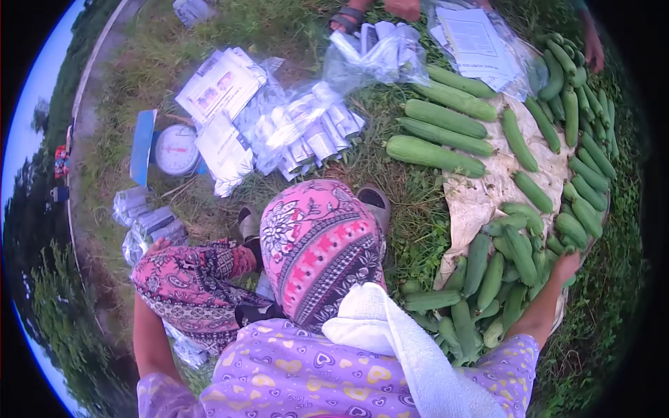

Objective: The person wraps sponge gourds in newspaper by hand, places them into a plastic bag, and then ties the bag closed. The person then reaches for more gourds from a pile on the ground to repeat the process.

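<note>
At the right edge of a heap of green sponge gourds (519, 254), my right hand (567, 265) reaches down with its fingers curled onto a gourd. That heap lies beside my right thigh, on a pale cloth sheet (456, 202). On the other side, my left hand (159, 245) shows just past my left knee, close to some plastic-wrapped bundles (157, 226). The knee covers most of it, so its fingers are largely hidden. A white towel (411, 348) hangs down over my front.
Long gourds (435, 155) lie in a row ahead to the right. A dial scale (177, 150), printed sheets (219, 83) and rolled papers in plastic (306, 136) lie on the grass. Opposite, another person's hand (594, 54) hangs by more gourds; a sandalled foot (346, 19) shows too.
</note>
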`<control>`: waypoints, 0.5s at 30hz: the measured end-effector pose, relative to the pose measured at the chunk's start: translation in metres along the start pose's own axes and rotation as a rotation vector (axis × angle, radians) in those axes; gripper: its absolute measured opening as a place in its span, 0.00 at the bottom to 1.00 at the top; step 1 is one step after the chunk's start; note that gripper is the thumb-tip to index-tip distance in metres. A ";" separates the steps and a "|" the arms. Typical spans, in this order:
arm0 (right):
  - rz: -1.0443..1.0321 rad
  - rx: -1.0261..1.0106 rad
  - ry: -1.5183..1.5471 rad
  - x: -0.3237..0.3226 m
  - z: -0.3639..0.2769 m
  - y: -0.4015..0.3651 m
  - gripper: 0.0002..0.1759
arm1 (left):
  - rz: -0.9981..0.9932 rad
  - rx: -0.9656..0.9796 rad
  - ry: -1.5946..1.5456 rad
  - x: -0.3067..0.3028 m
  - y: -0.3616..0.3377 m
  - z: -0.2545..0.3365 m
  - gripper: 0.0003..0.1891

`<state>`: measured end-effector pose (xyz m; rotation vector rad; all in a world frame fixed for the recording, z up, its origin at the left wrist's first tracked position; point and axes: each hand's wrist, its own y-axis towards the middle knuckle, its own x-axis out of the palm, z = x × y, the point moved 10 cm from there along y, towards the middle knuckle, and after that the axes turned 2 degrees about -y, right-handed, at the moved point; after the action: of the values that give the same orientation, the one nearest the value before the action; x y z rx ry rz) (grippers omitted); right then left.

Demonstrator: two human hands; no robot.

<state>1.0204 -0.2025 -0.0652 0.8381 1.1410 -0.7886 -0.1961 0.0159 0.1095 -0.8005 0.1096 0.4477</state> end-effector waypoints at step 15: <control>-0.163 -0.124 2.518 -0.333 -0.240 0.006 0.48 | -0.277 0.159 0.416 0.098 0.067 0.018 0.31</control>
<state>0.8438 0.0453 0.2102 1.4860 3.2795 0.8918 -0.1375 0.1034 0.0516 -0.7293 0.4099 0.0047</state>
